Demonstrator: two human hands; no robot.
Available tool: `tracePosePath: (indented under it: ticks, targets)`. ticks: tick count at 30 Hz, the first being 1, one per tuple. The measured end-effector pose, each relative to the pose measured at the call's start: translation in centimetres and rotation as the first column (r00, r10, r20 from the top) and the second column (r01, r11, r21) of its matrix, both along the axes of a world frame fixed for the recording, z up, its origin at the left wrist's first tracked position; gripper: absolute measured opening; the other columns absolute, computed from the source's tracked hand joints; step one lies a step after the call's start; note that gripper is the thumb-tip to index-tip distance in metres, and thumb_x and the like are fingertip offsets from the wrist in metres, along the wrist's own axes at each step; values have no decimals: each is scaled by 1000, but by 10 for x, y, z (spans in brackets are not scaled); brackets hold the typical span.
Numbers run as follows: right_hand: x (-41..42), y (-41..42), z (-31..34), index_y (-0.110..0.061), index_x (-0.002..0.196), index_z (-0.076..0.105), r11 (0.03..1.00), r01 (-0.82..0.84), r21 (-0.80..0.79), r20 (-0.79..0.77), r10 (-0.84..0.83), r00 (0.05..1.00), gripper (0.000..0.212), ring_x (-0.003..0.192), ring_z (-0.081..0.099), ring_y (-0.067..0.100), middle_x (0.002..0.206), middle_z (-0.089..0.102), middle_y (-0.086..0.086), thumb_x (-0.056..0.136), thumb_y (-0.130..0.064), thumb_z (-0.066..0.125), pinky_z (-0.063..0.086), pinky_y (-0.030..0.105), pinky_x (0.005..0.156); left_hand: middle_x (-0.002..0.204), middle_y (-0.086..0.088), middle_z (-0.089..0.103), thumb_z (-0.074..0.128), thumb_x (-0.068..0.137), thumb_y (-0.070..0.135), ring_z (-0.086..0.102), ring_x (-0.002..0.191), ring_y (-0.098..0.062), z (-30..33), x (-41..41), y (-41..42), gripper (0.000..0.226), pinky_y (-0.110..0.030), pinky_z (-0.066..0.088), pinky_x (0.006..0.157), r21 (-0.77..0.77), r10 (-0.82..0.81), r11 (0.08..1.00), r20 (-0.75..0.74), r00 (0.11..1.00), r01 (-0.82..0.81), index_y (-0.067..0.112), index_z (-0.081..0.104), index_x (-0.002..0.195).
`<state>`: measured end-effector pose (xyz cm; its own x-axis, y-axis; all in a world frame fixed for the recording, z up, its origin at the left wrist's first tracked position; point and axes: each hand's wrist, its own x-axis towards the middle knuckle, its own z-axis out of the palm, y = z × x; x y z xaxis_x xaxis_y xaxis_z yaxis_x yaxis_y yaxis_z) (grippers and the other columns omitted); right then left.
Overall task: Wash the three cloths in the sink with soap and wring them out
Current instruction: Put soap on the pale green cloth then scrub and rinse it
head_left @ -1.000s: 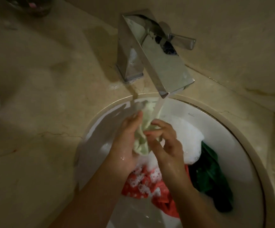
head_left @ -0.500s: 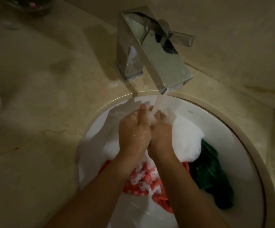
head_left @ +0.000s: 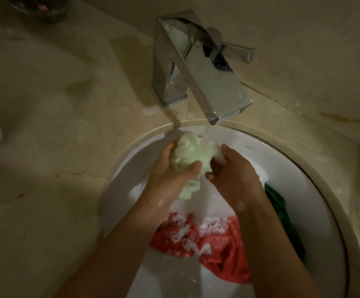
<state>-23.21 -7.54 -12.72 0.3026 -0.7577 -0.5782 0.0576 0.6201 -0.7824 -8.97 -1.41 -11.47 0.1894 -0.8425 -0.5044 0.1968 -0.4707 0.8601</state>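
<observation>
Pale green cloth (head_left: 187, 155) bunched up over the sink (head_left: 316, 190), right under the water stream (head_left: 207, 136) from the chrome tap (head_left: 204, 67). Gripped from the left by the left hand (head_left: 170, 168), fingers curled round the wad, thumb across its front. Gripped from the right by the right hand (head_left: 232, 171), fingers curled into the cloth's other side. Loose tail hanging down between the wrists. Below, partly hidden by both forearms: red cloth (head_left: 220, 250) lying in the basin under patches of foam (head_left: 209, 229). Dark green cloth (head_left: 282, 214) against the right wall of the basin, mostly covered by the right forearm. Around the sink, beige stone counter (head_left: 56, 147); dark bowl (head_left: 39, 7) at the far left corner.
</observation>
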Motion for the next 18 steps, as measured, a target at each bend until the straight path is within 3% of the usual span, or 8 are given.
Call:
tracePosePath:
  ticks: [2, 4, 6, 10, 11, 13, 15, 18]
  targets:
    - [2, 6, 6, -6, 133, 53, 991, -42, -130, 10, 43, 999, 43, 104, 65, 10, 113, 67, 5, 97, -28, 51, 50, 29, 90, 112, -2, 70, 70, 81, 43, 69, 95, -20, -2, 1, -3, 48, -30, 54, 71, 1, 85, 996, -162, 983, -86, 25, 59, 124]
    - [5, 14, 7, -10, 131, 52, 985, -19, -169, 111, 39, 993, 53, 117, 60, 27, 127, 62, 14, 88, -40, 62, 49, 42, 97, 109, -2, 72, 60, 83, 56, 71, 94, -18, 4, 0, -7, 47, -31, 54, 70, -26, 48, 998, -152, 987, -52, 27, 63, 120]
    - [10, 19, 6, -15, 129, 47, 976, -31, -213, 115, 56, 992, 67, 116, 60, 27, 126, 61, 13, 76, -43, 77, 52, 39, 92, 103, 4, 73, 46, 90, 64, 70, 93, -11, 5, -2, -8, 40, -28, 54, 74, -20, -16, 1000, -71, 997, 15, 36, 66, 109]
    - [25, 23, 17, -15, 112, 58, 970, 48, -237, -53, -63, 997, 42, 88, 69, 15, 97, 71, 1, 77, -30, 75, 53, 26, 71, 69, 6, 69, 36, 97, 55, 63, 63, 0, 12, -8, -9, 46, -10, 44, 54, 49, 2, 999, 196, 981, -12, 26, 64, 75]
    - [26, 22, 19, -14, 104, 62, 967, 101, -232, -122, -132, 984, 35, 81, 68, 15, 89, 71, 2, 76, -34, 72, 53, 28, 67, 74, 4, 69, 41, 96, 52, 63, 68, -1, 11, -8, -8, 41, -11, 43, 54, 31, 77, 996, 193, 978, -85, 21, 65, 83]
    - [27, 20, 17, -14, 90, 67, 958, 228, -176, -253, -267, 930, 28, 76, 68, 19, 82, 71, 5, 83, -41, 68, 54, 34, 67, 96, 11, 66, 57, 88, 50, 64, 87, -1, 9, -8, -1, 26, -16, 49, 66, -7, 207, 978, 65, 976, -207, 39, 56, 112]
    - [30, 19, 18, -17, 89, 68, 951, 306, -38, -314, -302, 900, 34, 81, 71, 22, 86, 73, 6, 89, -50, 58, 56, 37, 74, 109, 17, 62, 67, 80, 45, 64, 95, -1, 7, -12, 3, 44, -22, 55, 74, -67, 152, 986, -32, 988, -154, 55, 45, 116]
    - [39, 25, 22, -21, 112, 62, 979, 203, 24, -201, -195, 960, 49, 93, 70, 17, 104, 72, 4, 87, -60, 48, 56, 35, 82, 103, 18, 62, 68, 86, 31, 62, 92, 0, 4, -21, 3, 32, -9, 52, 71, -112, 80, 992, 160, 984, -62, 44, 53, 111]
